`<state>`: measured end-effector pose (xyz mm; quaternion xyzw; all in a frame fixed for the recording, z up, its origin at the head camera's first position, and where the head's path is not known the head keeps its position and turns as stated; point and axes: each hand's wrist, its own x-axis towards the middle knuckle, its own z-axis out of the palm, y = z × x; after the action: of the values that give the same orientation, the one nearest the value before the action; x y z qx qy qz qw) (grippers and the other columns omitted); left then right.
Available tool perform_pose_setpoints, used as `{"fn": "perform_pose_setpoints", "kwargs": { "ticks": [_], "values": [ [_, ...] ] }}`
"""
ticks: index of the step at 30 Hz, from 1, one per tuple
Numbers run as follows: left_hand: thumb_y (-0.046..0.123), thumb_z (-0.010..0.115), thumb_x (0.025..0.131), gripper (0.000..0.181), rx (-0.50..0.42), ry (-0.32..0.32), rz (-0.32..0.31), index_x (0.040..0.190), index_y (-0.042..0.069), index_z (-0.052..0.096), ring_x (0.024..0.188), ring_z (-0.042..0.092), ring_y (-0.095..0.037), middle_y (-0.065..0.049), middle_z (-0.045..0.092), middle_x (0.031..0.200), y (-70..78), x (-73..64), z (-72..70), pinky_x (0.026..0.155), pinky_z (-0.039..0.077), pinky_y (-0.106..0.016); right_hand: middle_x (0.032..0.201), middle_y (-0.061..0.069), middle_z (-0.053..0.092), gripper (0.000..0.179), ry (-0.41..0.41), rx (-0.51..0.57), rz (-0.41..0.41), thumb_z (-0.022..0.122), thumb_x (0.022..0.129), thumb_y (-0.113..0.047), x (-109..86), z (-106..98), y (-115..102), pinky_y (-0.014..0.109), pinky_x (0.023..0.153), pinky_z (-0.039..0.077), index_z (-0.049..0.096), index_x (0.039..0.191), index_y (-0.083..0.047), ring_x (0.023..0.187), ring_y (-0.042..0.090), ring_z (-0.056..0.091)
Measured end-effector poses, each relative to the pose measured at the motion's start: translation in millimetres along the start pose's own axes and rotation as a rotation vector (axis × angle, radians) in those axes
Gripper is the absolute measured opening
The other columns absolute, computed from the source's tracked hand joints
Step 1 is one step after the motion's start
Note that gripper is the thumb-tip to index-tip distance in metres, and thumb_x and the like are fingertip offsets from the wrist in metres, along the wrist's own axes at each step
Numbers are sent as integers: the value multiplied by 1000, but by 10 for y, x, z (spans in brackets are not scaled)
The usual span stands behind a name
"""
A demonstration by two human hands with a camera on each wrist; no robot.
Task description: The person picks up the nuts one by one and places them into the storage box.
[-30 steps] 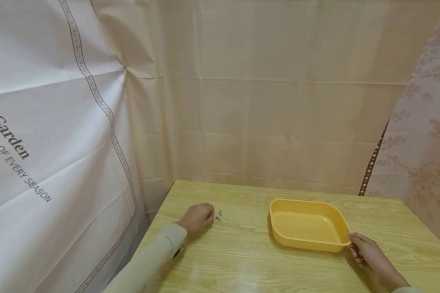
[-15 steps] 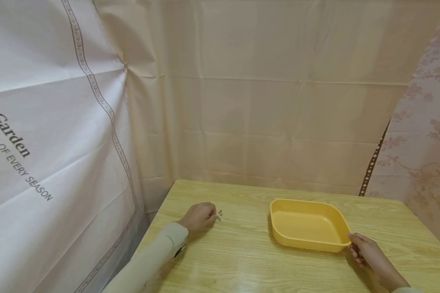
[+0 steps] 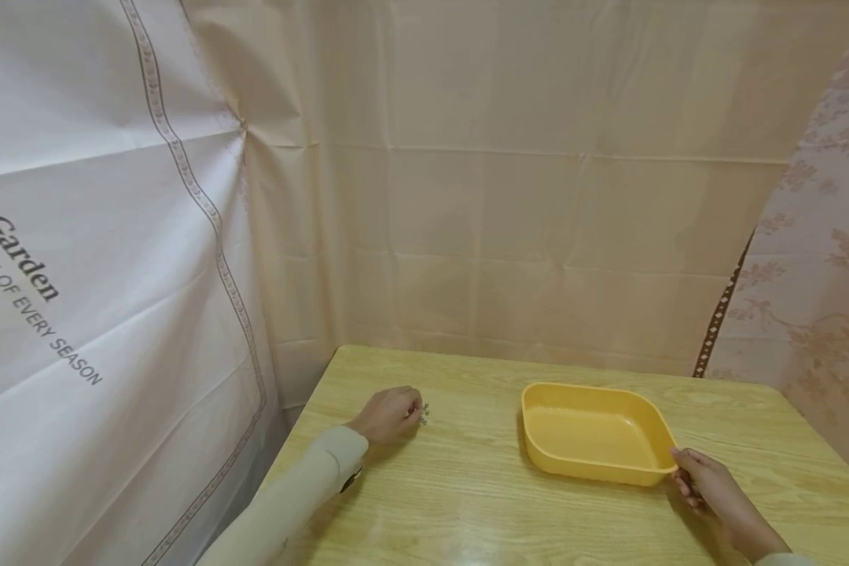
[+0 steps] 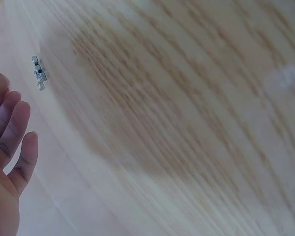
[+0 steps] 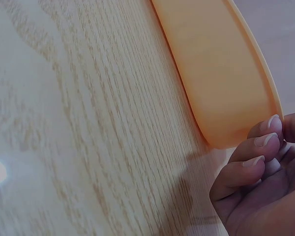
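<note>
Several small silvery metal pieces that look like nuts lie in a cluster on the wooden table, left of its middle. My left hand is right beside them, fingers bent and low over the tabletop. In the left wrist view these nuts sit just past the fingertips; no held thing shows, though the frame edge cuts off part of the hand. To the right, my right hand pinches the near right corner of a yellow plastic tray. Thumb and fingers grip its rim in the right wrist view.
Cream cloth hangs behind the table, with a printed white sheet on the left and a floral sheet on the right. The tray's inside shows a bare floor. Tabletop lies between the nuts and the tray.
My left hand has moved slightly right and away from me, nearer the nuts, and now covers part of the cluster. The right hand and tray have stayed in place.
</note>
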<state>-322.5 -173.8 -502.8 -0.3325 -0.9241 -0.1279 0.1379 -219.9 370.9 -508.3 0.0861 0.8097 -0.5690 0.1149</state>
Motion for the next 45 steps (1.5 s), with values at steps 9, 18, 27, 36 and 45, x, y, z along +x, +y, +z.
{"fn": "perform_pose_setpoints", "kwargs": {
  "ticks": [9, 18, 27, 36, 45],
  "values": [
    [14, 66, 101, 7, -2, -3, 6, 95, 13, 70, 80, 60, -6, 5, 66, 91, 42, 54, -16, 69, 53, -22, 69, -3, 47, 48, 3, -22, 0, 34, 111, -49, 16, -13, 3, 25, 53, 42, 47, 84, -12, 57, 10, 45],
    [15, 65, 100, 7, 24, -15, 11, 96, 14, 70, 80, 61, -5, 5, 67, 92, 70, 114, -11, 69, 52, -21, 70, -3, 47, 48, 1, -30, 6, 34, 111, -50, 19, -17, 5, 25, 54, 43, 48, 85, -12, 57, 10, 45],
    [16, 66, 101, 7, 26, -4, 22, 95, 15, 70, 81, 61, -4, 6, 67, 91, 123, 168, -18, 69, 52, -19, 71, -3, 48, 48, -1, -25, 11, 34, 111, -51, 33, -20, 22, 25, 54, 44, 48, 86, -12, 57, 10, 45],
    [15, 66, 100, 7, 34, 15, 57, 94, 14, 70, 79, 60, -4, 5, 66, 90, 171, 227, -27, 68, 51, -19, 71, -3, 47, 48, -2, -21, 10, 33, 111, -51, 22, -21, 18, 25, 55, 43, 47, 87, -12, 57, 10, 45],
    [15, 65, 101, 8, 36, 32, 93, 95, 14, 70, 80, 62, -3, 5, 68, 92, 171, 300, 26, 68, 51, -15, 71, -3, 47, 47, 0, -13, 11, 34, 111, -50, 32, -23, 33, 25, 54, 44, 48, 86, -12, 57, 10, 45]
  ]
}}
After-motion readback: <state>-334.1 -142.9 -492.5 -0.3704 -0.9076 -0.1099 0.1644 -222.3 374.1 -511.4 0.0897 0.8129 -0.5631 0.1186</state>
